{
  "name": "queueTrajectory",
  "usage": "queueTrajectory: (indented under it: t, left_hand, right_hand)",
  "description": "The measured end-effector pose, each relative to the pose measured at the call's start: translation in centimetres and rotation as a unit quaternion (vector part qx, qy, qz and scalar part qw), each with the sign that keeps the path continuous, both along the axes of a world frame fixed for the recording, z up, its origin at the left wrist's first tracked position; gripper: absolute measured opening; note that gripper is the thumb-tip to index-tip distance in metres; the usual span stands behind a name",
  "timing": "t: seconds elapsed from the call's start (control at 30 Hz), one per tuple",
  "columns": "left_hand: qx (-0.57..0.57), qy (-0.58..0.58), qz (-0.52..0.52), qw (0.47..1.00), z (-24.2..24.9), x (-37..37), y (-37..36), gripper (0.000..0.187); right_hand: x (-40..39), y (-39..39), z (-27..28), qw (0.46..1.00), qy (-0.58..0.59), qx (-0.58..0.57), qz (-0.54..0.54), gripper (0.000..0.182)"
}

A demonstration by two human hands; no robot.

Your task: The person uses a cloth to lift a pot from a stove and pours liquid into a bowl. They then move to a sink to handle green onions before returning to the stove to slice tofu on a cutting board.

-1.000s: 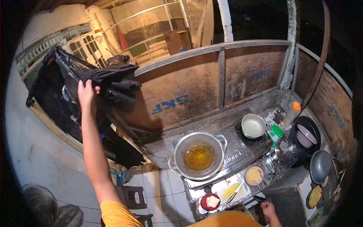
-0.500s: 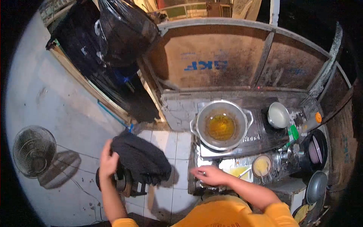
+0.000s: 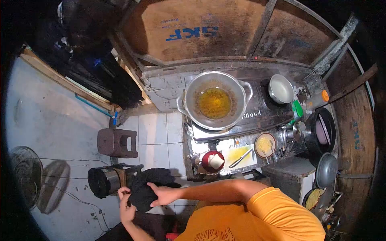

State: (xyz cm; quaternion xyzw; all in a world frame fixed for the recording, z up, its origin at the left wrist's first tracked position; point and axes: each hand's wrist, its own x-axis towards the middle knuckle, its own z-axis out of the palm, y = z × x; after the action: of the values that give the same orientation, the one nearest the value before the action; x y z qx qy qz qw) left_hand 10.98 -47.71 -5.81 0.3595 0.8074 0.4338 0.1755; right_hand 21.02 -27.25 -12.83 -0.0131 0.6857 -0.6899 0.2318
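Note:
A black cloth (image 3: 150,182) hangs in a bunch between my two hands at the lower left, above the tiled floor. My left hand (image 3: 127,205) has its fingers curled at the cloth's left edge. On the opposite side my right hand (image 3: 164,195) grips the cloth, its thumb and fingers pressing into the dark folds. Part of each grip is hidden by the fabric. Just beyond the cloth, to the left, lies a silver and black cylindrical pot (image 3: 105,181). A brown plastic stool (image 3: 116,143) stands farther up.
A large pot (image 3: 193,118) with yellowish oil sits on the stove (image 3: 257,120). Along the counter are a red bowl (image 3: 206,164) with white pieces, a knife (image 3: 240,158), a bowl of yellow food (image 3: 265,145) and a white bowl (image 3: 281,89). A fan (image 3: 25,172) stands left.
My right hand has moved left from the counter's edge onto the black cloth. The cloth has come lower and closer to me, uncovering the stool. My view has tilted down.

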Motion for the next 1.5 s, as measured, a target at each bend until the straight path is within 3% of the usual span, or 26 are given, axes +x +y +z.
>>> queueTrajectory:
  t: [0.07, 0.13, 0.17, 0.27, 0.33, 0.37, 0.4, 0.43, 0.5, 0.57, 0.63, 0.7, 0.77, 0.8, 0.83, 0.9, 0.93, 0.97, 1.1, 1.13, 1.23, 1.3, 1.33, 1.37, 1.43, 1.5]
  left_hand:
    - [-0.008, -0.030, 0.011, 0.999, -0.9, 1.0, 0.9, 0.036]
    - [-0.010, -0.044, -0.002, 0.999, -1.3, 1.6, 2.1, 0.037]
    - [-0.007, -0.045, -0.012, 0.999, -1.2, 2.1, 2.9, 0.037]
    - [-0.003, -0.013, -0.012, 1.000, -0.2, 4.5, 6.8, 0.044]
    - [0.033, 0.014, -0.021, 0.999, 1.0, 7.0, 10.5, 0.042]
    - [0.030, 0.036, -0.046, 0.998, 1.3, 8.2, 12.2, 0.043]
    - [0.056, 0.045, -0.073, 0.995, 1.4, 9.5, 14.3, 0.043]
    - [0.080, 0.054, -0.099, 0.990, 1.6, 10.8, 16.4, 0.044]
    - [0.098, 0.011, -0.157, 0.983, 0.7, 13.4, 20.7, 0.047]
    - [0.135, 0.025, -0.215, 0.967, -0.3, 15.6, 25.2, 0.046]
    - [0.169, 0.022, -0.242, 0.955, -0.3, 17.9, 30.4, 0.043]
    - [0.152, -0.109, -0.291, 0.938, 0.4, 19.8, 34.7, 0.045]
    - [0.232, -0.190, -0.315, 0.900, 0.3, 22.5, 39.1, 0.051]
    - [0.249, -0.170, -0.316, 0.899, 0.3, 23.7, 41.0, 0.060]
    - [0.230, -0.147, -0.285, 0.919, 0.2, 24.8, 42.6, 0.067]
    - [0.178, -0.256, -0.226, 0.923, -2.4, 26.6, 44.8, 0.065]
    - [0.129, -0.383, -0.191, 0.894, -3.2, 27.2, 45.6, 0.059]
    - [0.129, -0.498, -0.187, 0.837, -4.7, 27.8, 46.6, 0.056]
    - [-0.043, -0.864, -0.096, 0.492, -5.9, 28.7, 53.1, 0.072]
    - [-0.086, -0.850, 0.024, 0.519, -3.9, 29.8, 55.2, 0.060]
    - [-0.003, -0.853, -0.064, 0.518, -15.6, 32.7, 62.7, 0.042]
    - [-0.051, -0.758, -0.001, 0.650, -14.7, 35.9, 64.5, 0.030]
    - [-0.035, -0.753, 0.017, 0.657, -14.5, 37.2, 65.5, 0.026]
    - [-0.095, -0.717, 0.080, 0.686, -14.2, 38.6, 66.5, 0.035]
    - [-0.089, -0.679, 0.160, 0.711, -13.1, 41.4, 68.1, 0.047]
    - [-0.048, -0.687, 0.153, 0.709, -13.5, 43.3, 68.6, 0.048]
  right_hand:
    - [0.5, 0.2, -0.9, 0.999, -0.042, -0.032, 0.005, 0.097]
    - [1.0, -0.4, -4.1, 0.996, 0.053, -0.011, -0.068, 0.069]
    - [1.4, 0.0, -4.7, 0.996, 0.052, -0.006, -0.077, 0.069]
    - [4.5, 4.8, -0.9, 0.981, -0.018, -0.192, -0.008, 0.039]
    - [8.4, 8.4, 1.0, 0.968, -0.010, -0.244, -0.054, 0.048]
    - [10.8, 9.8, 2.1, 0.973, 0.004, -0.202, -0.112, 0.057]
    - [13.2, 12.7, 6.9, 0.985, -0.007, -0.097, -0.143, 0.068]
    - [14.7, 14.2, 8.6, 0.991, -0.023, -0.016, -0.133, 0.078]
    - [18.7, 15.6, 9.5, 0.981, 0.014, -0.007, -0.192, 0.079]
    - [21.9, 16.3, 8.5, 0.893, -0.015, 0.279, -0.353, 0.071]
    - [24.5, 21.0, 13.6, 0.918, -0.081, 0.189, -0.340, 0.059]
    - [27.8, 24.3, 11.2, 0.868, -0.118, 0.266, -0.401, 0.046]
    - [30.1, 27.8, 10.7, 0.818, -0.072, 0.289, -0.491, 0.044]
    - [31.1, 30.2, 9.7, 0.810, -0.047, 0.309, -0.496, 0.043]
    - [32.0, 32.7, 8.8, 0.801, -0.022, 0.329, -0.500, 0.043]
    - [33.1, 37.0, 9.5, 0.796, -0.008, 0.370, -0.479, 0.045]
    - [33.4, 38.3, 11.3, 0.776, -0.037, 0.421, -0.467, 0.053]
    - [33.9, 40.5, 10.9, 0.798, -0.024, 0.403, -0.447, 0.055]
    - [36.1, 46.6, 8.4, 0.795, -0.060, 0.473, -0.376, 0.053]
    - [36.8, 47.9, 7.6, 0.789, -0.069, 0.508, -0.338, 0.055]
    - [38.3, 49.9, 7.1, 0.785, -0.132, 0.519, -0.310, 0.056]
    - [41.0, 52.3, 3.9, 0.770, -0.125, 0.544, -0.310, 0.054]
    - [41.7, 52.7, 4.2, 0.745, -0.158, 0.552, -0.339, 0.053]
    - [42.2, 53.3, 4.5, 0.720, -0.189, 0.559, -0.366, 0.053]
    - [42.6, 54.7, 3.8, 0.697, -0.205, 0.577, -0.373, 0.049]
    - [42.7, 56.2, 2.3, 0.677, -0.133, 0.608, -0.393, 0.043]
